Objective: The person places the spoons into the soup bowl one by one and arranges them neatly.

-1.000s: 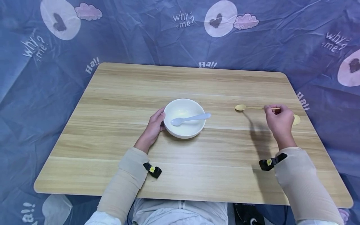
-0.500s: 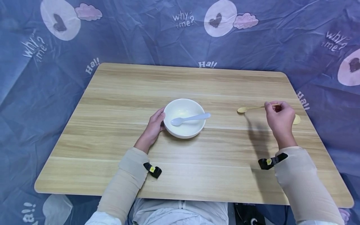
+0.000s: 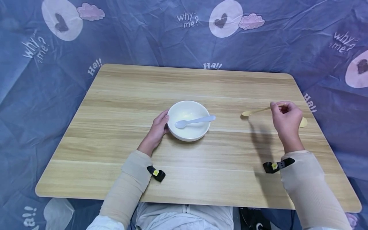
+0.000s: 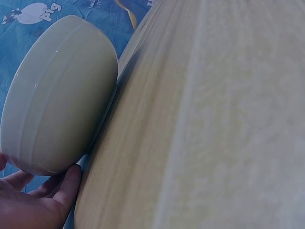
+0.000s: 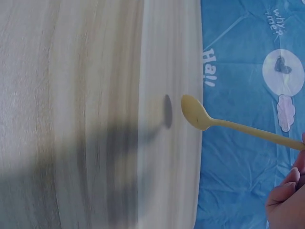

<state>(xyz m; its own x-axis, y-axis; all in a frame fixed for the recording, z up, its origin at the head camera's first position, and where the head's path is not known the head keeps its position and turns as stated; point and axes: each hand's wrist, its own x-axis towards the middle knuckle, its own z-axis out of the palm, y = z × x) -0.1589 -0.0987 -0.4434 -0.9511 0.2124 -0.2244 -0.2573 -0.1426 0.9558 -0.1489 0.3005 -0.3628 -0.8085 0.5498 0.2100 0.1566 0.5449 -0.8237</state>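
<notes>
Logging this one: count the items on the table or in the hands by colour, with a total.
White: 1, the bowl
Pale blue: 1, the pale blue spoon in the bowl
Yellow: 2, the yellow spoon in the right hand and a partly hidden piece beside that hand, kind unclear
Total: 4

Tabletop [image 3: 115,153]: pale wood grain, corners rounded, extended across the middle and lower frame. Blue cloth [image 3: 149,35]: creased, hung across the top of the frame and seen down both sides; printed with white rounded shapes [image 3: 214,28] bearing dark hearts, pink clouds [image 3: 251,21] and white lettering [image 3: 212,66], "why me?" and "Ha!!". Light: a soft sheen is reflected at lower centre; a blurred shadow [image 3: 264,143] is cast at right.
</notes>
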